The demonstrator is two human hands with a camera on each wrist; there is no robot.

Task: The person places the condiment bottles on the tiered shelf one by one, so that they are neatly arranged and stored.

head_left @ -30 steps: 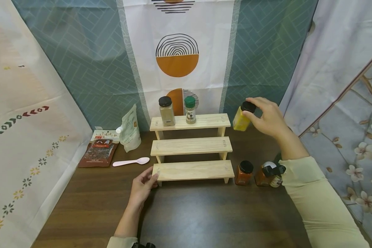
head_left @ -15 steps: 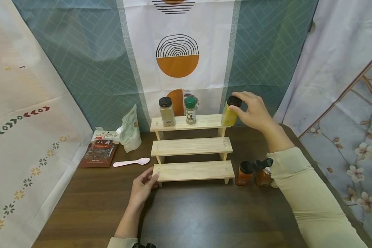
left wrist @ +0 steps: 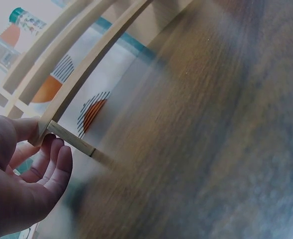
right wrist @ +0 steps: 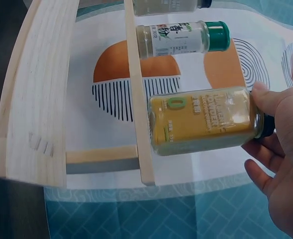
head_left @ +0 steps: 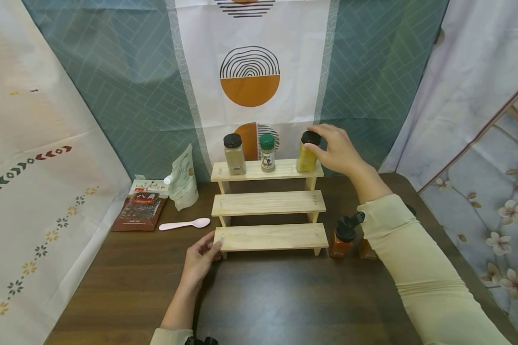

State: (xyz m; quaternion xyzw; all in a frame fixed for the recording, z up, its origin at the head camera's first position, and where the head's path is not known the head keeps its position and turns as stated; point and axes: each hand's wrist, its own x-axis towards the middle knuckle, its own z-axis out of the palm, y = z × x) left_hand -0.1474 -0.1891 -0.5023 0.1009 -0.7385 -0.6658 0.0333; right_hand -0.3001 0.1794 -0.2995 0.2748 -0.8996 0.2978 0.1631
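The left hand pinches the left end of the lowest tier of a wooden rack, thumb above and fingertips beneath, while the right hand grips the yellow jar by its black cap. The jar stands nearly upright at the right end of the top tier, well apart from the green-capped bottle; whether its full weight rests on the wood I cannot tell. The likeliest trouble, I judge, is a topple: with the hold so high on a tall jar, a sideways tug on release could tip it off that narrow board's end or edge. A hard push there might also rock the rack, since the left hand steadies only the opposite lower corner, and the pale jar could sway too. Lower down, the wrist camera overlaps the orange-red jar on the table; if they are close, a dropping forearm could knock it.
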